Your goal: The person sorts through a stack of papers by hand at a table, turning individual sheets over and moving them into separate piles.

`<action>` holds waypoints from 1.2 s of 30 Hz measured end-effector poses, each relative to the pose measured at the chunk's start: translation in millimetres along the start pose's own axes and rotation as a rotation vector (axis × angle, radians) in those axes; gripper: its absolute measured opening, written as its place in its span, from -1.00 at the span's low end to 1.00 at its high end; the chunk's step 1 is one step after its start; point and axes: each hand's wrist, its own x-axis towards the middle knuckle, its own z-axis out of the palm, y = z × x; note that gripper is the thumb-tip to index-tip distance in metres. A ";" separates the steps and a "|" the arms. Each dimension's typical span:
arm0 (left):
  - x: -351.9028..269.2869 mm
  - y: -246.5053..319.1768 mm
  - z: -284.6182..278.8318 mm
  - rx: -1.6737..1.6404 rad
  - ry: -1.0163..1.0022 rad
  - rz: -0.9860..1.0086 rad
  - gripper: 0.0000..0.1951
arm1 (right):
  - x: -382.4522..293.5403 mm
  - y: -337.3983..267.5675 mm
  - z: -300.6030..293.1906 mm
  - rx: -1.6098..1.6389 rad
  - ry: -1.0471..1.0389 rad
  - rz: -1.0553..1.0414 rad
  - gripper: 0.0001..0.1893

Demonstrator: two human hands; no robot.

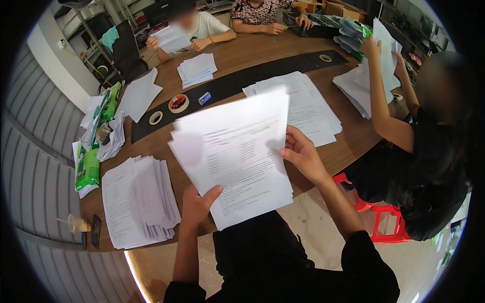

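Observation:
A small bundle of printed paper sheets (242,163) is held up between my two hands, its edges fanned unevenly. My left hand (202,202) grips the lower left edge, thumb on top. My right hand (303,153) grips the right edge, thumb in front and fingers partly hidden behind the paper. To the left on the wooden table (166,144) lies a thick stack of printed sheets (138,200), its layers staggered. Beyond the held bundle, another spread stack of printed sheets (310,110) lies on the table, partly covered from view.
Tape rolls (155,117), a bowl of red items (178,103) and a small blue box (204,98) sit on a black strip. A plastic cup (78,223) and phone (96,231) are at the left edge. A co-worker holds papers (382,57) at right; others sit opposite.

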 end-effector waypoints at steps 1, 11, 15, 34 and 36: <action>5.6 5.0 0.1 -0.004 0.010 0.003 -0.71 | 5.2 -9.9 8.4 0.119 -0.066 0.044 -0.39; 20.2 14.5 -9.1 -0.052 0.244 0.301 -0.66 | 17.4 -15.5 62.9 -0.056 0.082 -0.187 -0.58; 20.4 0.5 -3.8 -0.075 0.247 0.150 -0.67 | 23.2 5.6 71.9 -0.185 0.068 -0.228 -0.57; 15.5 -39.4 -8.2 -0.070 0.131 -0.124 -0.68 | 6.5 42.8 56.5 -0.122 0.055 0.194 -0.62; 4.2 -29.4 -6.9 -0.215 0.175 -0.134 -0.67 | 7.3 32.6 55.7 0.065 0.041 0.307 -0.60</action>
